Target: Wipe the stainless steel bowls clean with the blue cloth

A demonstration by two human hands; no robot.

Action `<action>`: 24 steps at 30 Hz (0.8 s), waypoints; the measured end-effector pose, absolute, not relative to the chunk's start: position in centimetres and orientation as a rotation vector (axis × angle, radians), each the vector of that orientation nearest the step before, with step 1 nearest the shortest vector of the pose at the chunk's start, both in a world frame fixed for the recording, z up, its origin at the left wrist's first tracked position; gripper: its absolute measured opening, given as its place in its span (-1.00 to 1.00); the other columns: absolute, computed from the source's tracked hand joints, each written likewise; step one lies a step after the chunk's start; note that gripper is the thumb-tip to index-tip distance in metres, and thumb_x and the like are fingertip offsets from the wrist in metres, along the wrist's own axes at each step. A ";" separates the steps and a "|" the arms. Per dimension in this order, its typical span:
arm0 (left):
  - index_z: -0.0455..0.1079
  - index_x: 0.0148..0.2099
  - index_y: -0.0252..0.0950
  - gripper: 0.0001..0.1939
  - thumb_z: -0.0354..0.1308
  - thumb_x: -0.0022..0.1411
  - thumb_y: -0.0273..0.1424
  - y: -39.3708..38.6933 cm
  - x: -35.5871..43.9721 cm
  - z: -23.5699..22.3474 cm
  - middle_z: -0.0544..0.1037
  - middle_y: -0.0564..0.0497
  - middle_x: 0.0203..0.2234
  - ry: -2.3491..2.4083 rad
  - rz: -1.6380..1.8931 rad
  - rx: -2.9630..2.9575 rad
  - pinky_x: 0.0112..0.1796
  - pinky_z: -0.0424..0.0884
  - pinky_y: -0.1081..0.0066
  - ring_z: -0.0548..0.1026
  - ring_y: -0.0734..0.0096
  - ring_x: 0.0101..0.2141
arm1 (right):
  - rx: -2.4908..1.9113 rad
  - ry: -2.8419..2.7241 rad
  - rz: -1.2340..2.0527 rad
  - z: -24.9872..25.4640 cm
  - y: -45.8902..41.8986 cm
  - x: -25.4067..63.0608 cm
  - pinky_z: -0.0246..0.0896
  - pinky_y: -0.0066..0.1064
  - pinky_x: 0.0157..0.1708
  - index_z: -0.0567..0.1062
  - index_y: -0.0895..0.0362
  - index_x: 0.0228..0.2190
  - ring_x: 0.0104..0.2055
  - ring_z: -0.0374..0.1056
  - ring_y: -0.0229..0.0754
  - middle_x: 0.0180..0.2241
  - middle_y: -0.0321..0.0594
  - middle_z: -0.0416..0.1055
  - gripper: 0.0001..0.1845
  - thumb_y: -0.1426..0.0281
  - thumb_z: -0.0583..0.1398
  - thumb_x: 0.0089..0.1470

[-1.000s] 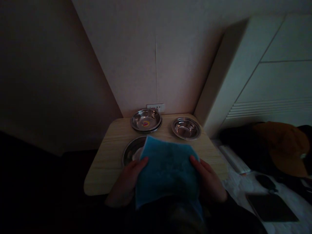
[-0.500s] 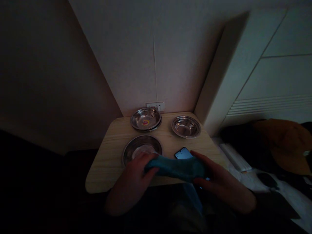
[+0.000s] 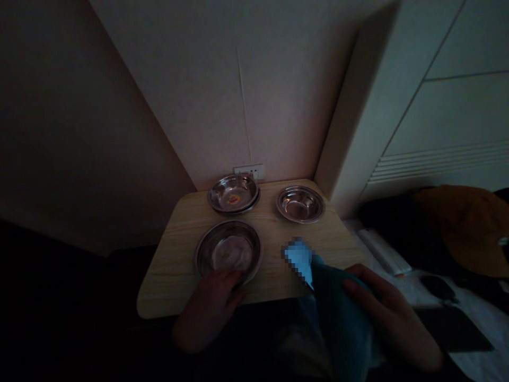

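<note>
My left hand [image 3: 214, 302] is at the near rim of a wide stainless steel bowl [image 3: 207, 246], its fingers over the edge and its thumb outside. The bowl rests on the small wooden table [image 3: 167, 286]. In my right hand [image 3: 385, 307] a teal cloth [image 3: 342, 318] is bunched at the top and hangs down past the table's front edge. Between the hands lies a phone [image 3: 298, 257] with a lit, blurred screen, partly covered by the cloth.
Behind stand a stack of steel bowls [image 3: 234, 193], the top one with a sticker, and smaller nested bowls [image 3: 301, 204]. A wall socket [image 3: 250, 171] sits behind the table. To the right are an orange-brown cap [image 3: 465, 228] and a white box-like object [image 3: 384, 252].
My left hand has let go of the teal cloth and moved down to the near bowl's rim. The right hand has carried the cloth right and lower, where it now hangs.
</note>
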State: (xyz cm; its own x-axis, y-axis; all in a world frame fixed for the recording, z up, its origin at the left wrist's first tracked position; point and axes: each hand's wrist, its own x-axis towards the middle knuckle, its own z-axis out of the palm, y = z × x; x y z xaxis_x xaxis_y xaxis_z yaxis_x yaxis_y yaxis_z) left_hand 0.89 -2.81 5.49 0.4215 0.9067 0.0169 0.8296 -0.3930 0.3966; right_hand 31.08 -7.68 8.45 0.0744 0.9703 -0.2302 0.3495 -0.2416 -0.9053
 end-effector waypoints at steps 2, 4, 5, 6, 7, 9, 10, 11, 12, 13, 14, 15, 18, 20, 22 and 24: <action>0.49 -0.10 -0.21 -0.74 0.05 0.20 -0.39 -2.7 0.8 5.2 0.58 -0.08 -0.21 1.485 0.331 2.366 -0.09 0.38 0.22 0.51 0.21 -0.17 | -1.689 -1.291 1.157 8.2 -7.6 30.2 0.22 -0.46 -0.58 0.43 0.06 -0.45 -0.53 0.28 -0.22 -0.58 -0.33 0.33 -0.59 -0.03 0.12 -0.02; 0.51 -0.15 -0.19 -0.74 0.01 0.22 -0.37 -2.4 0.7 5.3 0.59 -0.07 -0.25 1.496 0.427 2.344 -0.11 0.39 0.27 0.52 0.25 -0.21 | -1.694 -1.269 1.152 8.2 -7.6 29.3 0.23 -0.46 -0.59 0.43 0.05 -0.42 -0.54 0.28 -0.21 -0.58 -0.33 0.34 -0.59 -0.04 0.12 -0.04; 0.51 -0.15 -0.19 -0.73 -0.01 0.23 -0.34 -2.3 0.7 5.5 0.59 -0.07 -0.25 1.513 0.504 2.316 -0.12 0.40 0.29 0.53 0.26 -0.22 | -1.694 -1.251 1.142 8.3 -7.5 28.9 0.23 -0.46 -0.59 0.43 0.05 -0.41 -0.54 0.28 -0.21 -0.57 -0.32 0.35 -0.58 -0.04 0.12 -0.05; 0.51 -0.15 -0.19 -0.72 -0.02 0.24 -0.31 -2.2 0.6 5.9 0.59 -0.07 -0.24 1.536 0.588 2.270 -0.12 0.40 0.31 0.52 0.27 -0.22 | -1.692 -1.228 1.125 8.4 -7.5 28.6 0.24 -0.46 -0.60 0.43 0.05 -0.41 -0.54 0.29 -0.20 -0.56 -0.32 0.37 -0.58 -0.05 0.13 -0.07; 0.50 -0.15 -0.20 -0.71 -0.02 0.23 -0.29 -2.2 0.5 6.5 0.59 -0.07 -0.23 1.566 0.671 2.203 -0.12 0.39 0.32 0.52 0.27 -0.21 | -1.688 -1.204 1.104 8.6 -7.4 28.2 0.25 -0.45 -0.60 0.43 0.04 -0.40 -0.54 0.30 -0.19 -0.55 -0.31 0.38 -0.58 -0.05 0.13 -0.08; 0.51 -0.16 -0.23 -0.69 0.00 0.21 -0.23 -2.2 0.3 8.0 0.59 -0.06 -0.22 1.613 0.798 2.003 -0.13 0.40 0.34 0.53 0.27 -0.22 | -1.689 -1.160 1.038 8.8 -7.3 27.3 0.25 -0.44 -0.62 0.44 0.04 -0.39 -0.55 0.31 -0.17 -0.55 -0.29 0.40 -0.56 -0.06 0.13 -0.09; 0.51 -0.18 -0.24 -0.67 0.01 0.18 -0.20 -2.3 0.3 8.9 0.60 -0.05 -0.24 1.660 0.852 1.863 -0.16 0.41 0.34 0.54 0.27 -0.25 | -1.691 -1.148 0.994 9.0 -7.2 26.8 0.25 -0.43 -0.63 0.44 0.04 -0.39 -0.57 0.31 -0.17 -0.56 -0.28 0.41 -0.56 -0.06 0.12 -0.09; 0.52 -0.21 -0.25 -0.65 0.02 0.16 -0.16 -2.5 0.2 9.7 0.61 -0.04 -0.29 1.688 0.881 1.730 -0.21 0.43 0.36 0.54 0.27 -0.30 | -1.692 -1.145 0.945 9.1 -7.1 26.2 0.24 -0.43 -0.65 0.44 0.04 -0.40 -0.58 0.31 -0.17 -0.57 -0.28 0.41 -0.56 -0.06 0.12 -0.09; 0.53 -0.24 -0.26 -0.62 0.03 0.13 -0.13 -2.6 0.2 10.4 0.62 -0.03 -0.35 1.706 0.910 1.609 -0.26 0.45 0.37 0.54 0.27 -0.33 | -1.688 -1.146 0.889 9.3 -7.0 25.6 0.24 -0.43 -0.65 0.45 0.04 -0.40 -0.59 0.30 -0.17 -0.58 -0.28 0.41 -0.58 -0.05 0.12 -0.08; 0.53 -0.26 -0.28 -0.60 0.04 0.10 -0.09 -2.8 0.3 11.0 0.62 -0.03 -0.39 1.714 0.944 1.513 -0.30 0.45 0.38 0.54 0.27 -0.36 | -1.677 -1.148 0.828 9.5 -6.9 25.1 0.25 -0.43 -0.65 0.45 0.03 -0.41 -0.59 0.31 -0.17 -0.59 -0.28 0.41 -0.59 -0.04 0.12 -0.07; 0.54 -0.28 -0.29 -0.59 0.06 0.08 -0.07 -3.1 0.3 11.5 0.61 -0.03 -0.42 1.711 0.969 1.435 -0.32 0.45 0.39 0.54 0.27 -0.37 | -1.656 -1.153 0.772 9.6 -6.8 24.5 0.26 -0.43 -0.64 0.45 0.03 -0.42 -0.58 0.32 -0.17 -0.58 -0.27 0.43 -0.62 -0.02 0.12 -0.06; 0.54 -0.30 -0.31 -0.57 0.08 0.05 -0.06 -3.3 0.3 11.7 0.61 -0.03 -0.44 1.700 0.998 1.366 -0.33 0.44 0.39 0.54 0.26 -0.38 | -1.635 -1.157 0.725 9.8 -6.8 23.9 0.27 -0.44 -0.63 0.46 0.02 -0.41 -0.56 0.34 -0.16 -0.57 -0.27 0.44 -0.64 0.00 0.12 -0.04; 0.54 -0.28 -0.33 -0.55 0.14 0.02 -0.04 -4.0 0.4 11.8 0.61 -0.02 -0.45 1.631 1.061 1.176 -0.33 0.43 0.41 0.53 0.28 -0.36 | -1.577 -1.190 0.630 9.9 -6.9 22.7 0.29 -0.47 -0.63 0.48 0.03 -0.39 -0.52 0.40 -0.16 -0.54 -0.27 0.49 -0.67 0.05 0.13 0.00; 0.53 -0.22 -0.32 -0.56 0.14 0.06 -0.05 -4.4 0.4 11.5 0.60 0.00 -0.43 1.542 1.063 1.076 -0.32 0.42 0.42 0.52 0.31 -0.36 | -1.545 -1.252 0.581 9.8 -7.1 22.1 0.30 -0.49 -0.63 0.49 0.05 -0.36 -0.52 0.42 -0.18 -0.50 -0.28 0.51 -0.69 0.09 0.13 0.05; 0.52 -0.18 -0.30 -0.58 0.12 0.10 -0.07 -4.8 0.6 11.3 0.60 0.02 -0.40 1.482 1.053 1.032 -0.29 0.40 0.43 0.51 0.34 -0.35 | -1.497 -1.338 0.514 9.6 -7.3 21.7 0.30 -0.51 -0.64 0.48 0.05 -0.30 -0.54 0.42 -0.22 -0.44 -0.30 0.53 -0.74 0.16 0.13 0.10; 0.52 -0.17 -0.29 -0.58 0.12 0.11 -0.08 -5.2 0.9 11.4 0.61 0.02 -0.38 1.495 1.046 1.036 -0.25 0.39 0.45 0.51 0.34 -0.31 | -1.442 -1.421 0.438 9.5 -7.5 21.2 0.31 -0.51 -0.61 0.47 0.03 -0.24 -0.52 0.43 -0.23 -0.37 -0.31 0.55 -0.79 0.23 0.13 0.13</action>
State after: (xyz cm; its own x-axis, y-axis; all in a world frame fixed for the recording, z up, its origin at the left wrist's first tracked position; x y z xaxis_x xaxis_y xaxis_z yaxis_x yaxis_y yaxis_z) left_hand 0.88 -5.18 11.36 -0.1366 0.9596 -0.2458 0.0983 0.2600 0.9606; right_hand 21.21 -7.49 9.45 0.2372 0.8923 0.3840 0.5216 0.2165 -0.8253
